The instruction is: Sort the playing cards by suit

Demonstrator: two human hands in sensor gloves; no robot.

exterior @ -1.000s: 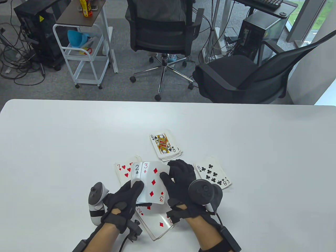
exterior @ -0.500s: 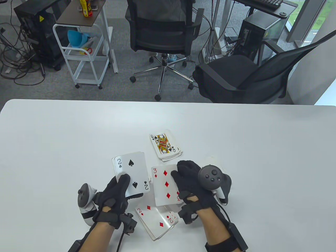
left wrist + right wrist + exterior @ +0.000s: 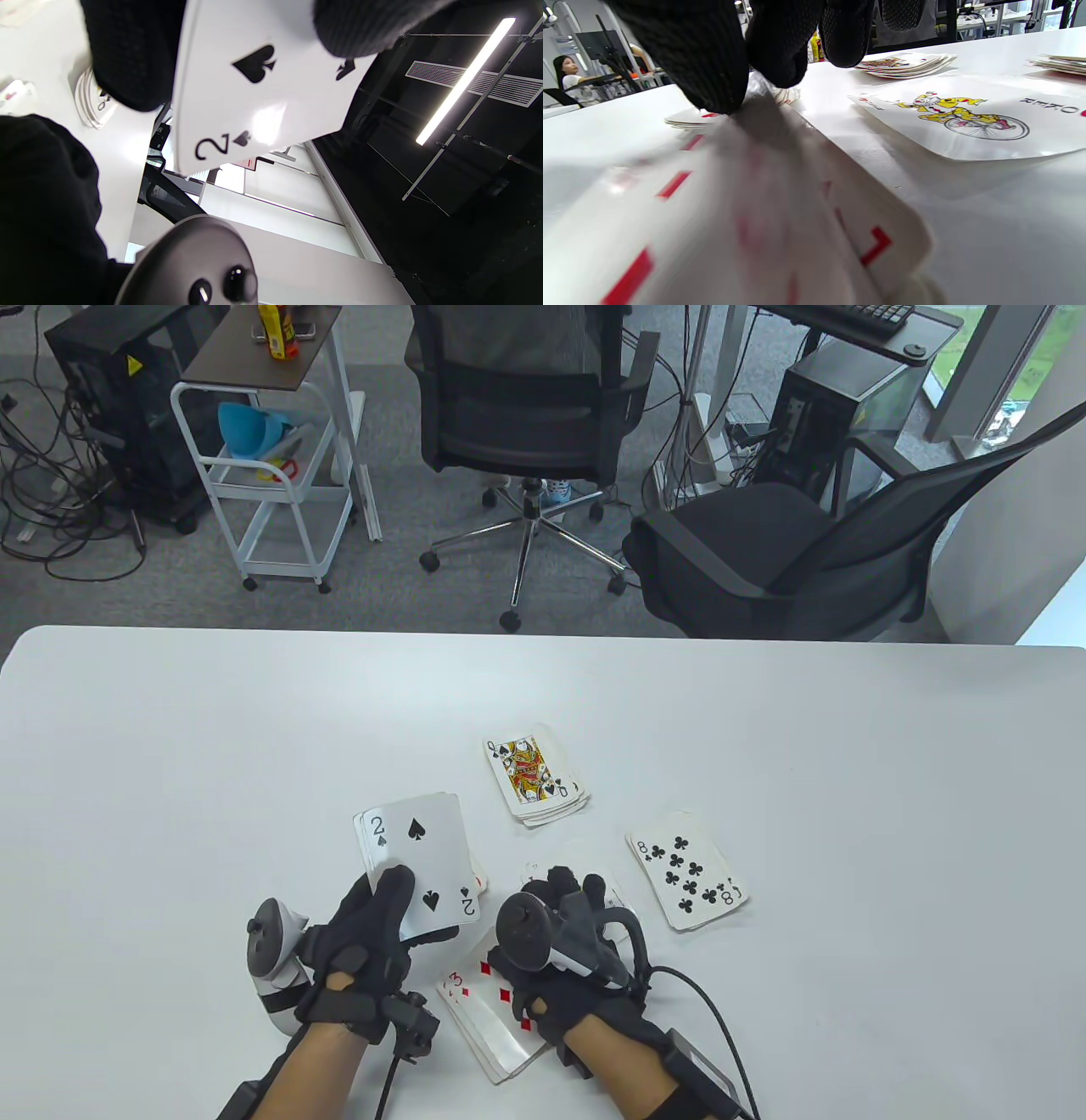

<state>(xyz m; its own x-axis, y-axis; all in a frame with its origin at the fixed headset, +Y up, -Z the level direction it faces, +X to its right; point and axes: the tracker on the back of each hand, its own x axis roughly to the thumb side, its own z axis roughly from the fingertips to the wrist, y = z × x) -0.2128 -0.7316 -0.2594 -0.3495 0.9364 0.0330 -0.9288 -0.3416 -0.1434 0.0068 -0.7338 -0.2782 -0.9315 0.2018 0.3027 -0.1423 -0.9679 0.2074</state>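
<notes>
1. Meanwhile, at a white table (image 3: 254, 746), the left hand (image 3: 373, 937) grips the remaining deck (image 3: 417, 861) face up, thumb curled across its top card, the two of spades (image 3: 254, 93); the deck is held clear of the tabletop at the centre-left.

2. The right hand (image 3: 564, 959) is lowered, knuckles up, onto the diamonds pile (image 3: 488, 1005) at the near edge of the table, a three of diamonds (image 3: 475, 984) lying on top. Its fingertips (image 3: 712, 72) touch a blurred red-suit card in the right wrist view; whether they pinch it or merely press it down cannot be told.

3. Three other piles lie face up: spades topped by a queen (image 3: 530, 772) beyond the hands, clubs topped by an eight (image 3: 687, 874) to the right, and a red-suit pile (image 3: 687, 118) mostly hidden under the held deck.

4. A joker card (image 3: 971, 118) lies flat just beside the right hand.

5. Office chairs (image 3: 526, 415), a white cart (image 3: 271, 466) and computer towers stand on the carpet beyond the table.
</notes>
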